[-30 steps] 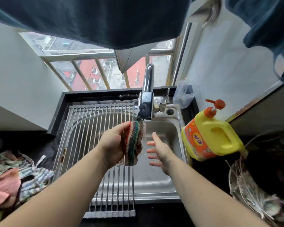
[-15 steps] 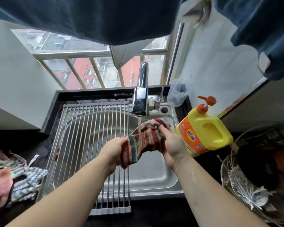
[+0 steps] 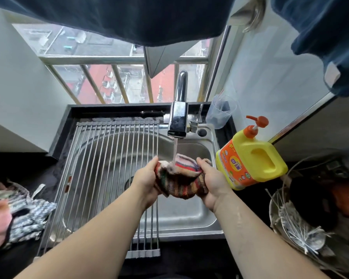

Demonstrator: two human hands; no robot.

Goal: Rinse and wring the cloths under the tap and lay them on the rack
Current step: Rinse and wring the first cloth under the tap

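Chrome tap (image 3: 177, 121): in the head view it stands at the back rim of the stainless steel sink (image 3: 179, 217) and runs a thin stream of water (image 3: 175, 150) straight down.
Striped cloth (image 3: 179, 183): red, green and brown terry, bunched into a thick roll above the right part of the sink; the stream lands on its upper fold.
Left hand (image 3: 146, 178): clamped on the roll's left end, thumb on top, fingers out of sight behind the fabric.
Right hand (image 3: 212, 184): clamped on the right end, thumb over the top; the forearm looks wet.
Rack (image 3: 109, 158): a roll-up mat of steel rods lying across the left part of the sink, just beside the left hand; the striped cloth is not yet on it.
Waiting cloths (image 3: 22, 216): a heap of pink and blue-patterned fabric on the dark counter (image 3: 48, 178), left of the rack.
Detergent jug (image 3: 254, 158): yellow plastic with an orange pump, just beside the right hand.
Step in hand: rinsing, most likely, with wringing close, since the hands hold opposite ends.
Next move: probably twisting the ends against each other over the sink so the water drops inside it, then carrying the cloth left and spreading it flat across the rods, keeping clear of the jug.
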